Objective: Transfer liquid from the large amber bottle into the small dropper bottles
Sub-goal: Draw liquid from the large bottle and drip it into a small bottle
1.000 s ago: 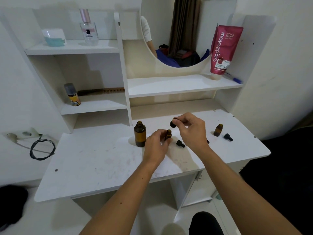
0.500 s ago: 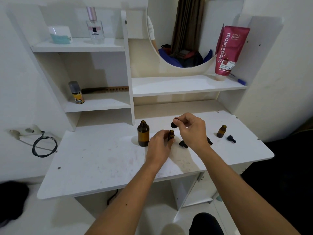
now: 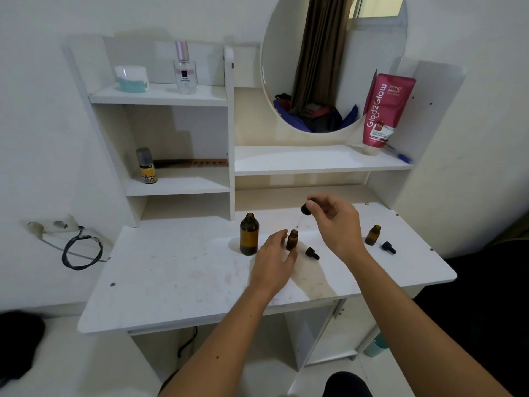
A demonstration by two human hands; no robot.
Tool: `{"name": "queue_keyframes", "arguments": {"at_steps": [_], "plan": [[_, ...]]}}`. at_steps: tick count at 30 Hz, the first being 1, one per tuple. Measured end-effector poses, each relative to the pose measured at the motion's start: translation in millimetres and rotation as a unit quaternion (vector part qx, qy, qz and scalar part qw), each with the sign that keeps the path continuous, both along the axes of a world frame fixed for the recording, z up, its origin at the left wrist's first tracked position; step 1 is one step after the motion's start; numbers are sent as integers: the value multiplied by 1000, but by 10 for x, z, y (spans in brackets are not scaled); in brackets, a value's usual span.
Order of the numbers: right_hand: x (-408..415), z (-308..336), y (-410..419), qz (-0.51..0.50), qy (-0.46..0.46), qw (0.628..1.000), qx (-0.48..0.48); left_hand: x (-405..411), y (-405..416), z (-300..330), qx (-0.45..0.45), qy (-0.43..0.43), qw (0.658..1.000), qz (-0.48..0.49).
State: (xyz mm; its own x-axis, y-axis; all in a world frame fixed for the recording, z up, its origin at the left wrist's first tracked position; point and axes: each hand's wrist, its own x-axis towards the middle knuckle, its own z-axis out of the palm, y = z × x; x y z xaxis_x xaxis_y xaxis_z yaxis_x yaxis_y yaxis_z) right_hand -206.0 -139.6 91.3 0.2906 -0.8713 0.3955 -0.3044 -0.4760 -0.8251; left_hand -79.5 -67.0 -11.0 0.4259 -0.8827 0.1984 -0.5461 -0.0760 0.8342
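The large amber bottle (image 3: 249, 234) stands uncapped on the white desk (image 3: 177, 270). Just right of it stands a small amber dropper bottle (image 3: 292, 239), uncapped; my left hand (image 3: 272, 260) curls loosely around its lower part, thumb by the neck. My right hand (image 3: 336, 222) hovers above and to the right, pinching a black dropper cap (image 3: 305, 209) whose thin glass tube points down toward the small bottle. A loose black dropper cap (image 3: 312, 253) lies beside the small bottle. A second small amber bottle (image 3: 373, 234) and its cap (image 3: 388, 247) sit at the right.
Shelves rise at the back of the desk with a spray can (image 3: 146, 166), a comb (image 3: 191, 162), a perfume bottle (image 3: 185, 68), a pink tube (image 3: 385, 110) and a round mirror (image 3: 333, 61). A black cable (image 3: 81, 250) hangs at the left wall.
My right hand has lifted the dropper cap higher and to the right, away from the small bottle. My left hand's fingers have loosened, showing more of the bottle.
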Motion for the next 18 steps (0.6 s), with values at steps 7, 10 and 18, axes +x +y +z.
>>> {"name": "queue_keyframes", "arguments": {"at_steps": [7,10,18], "plan": [[53,233,160,22,-24,998,-48,127,360,-6,-11,132,991,2],[190,236,259,44,-41,997,-44,270,557,-9,-25,135,990,24],[571,355,366,67,-90,992,-64,598,678,62,-54,116,980,155]]}}
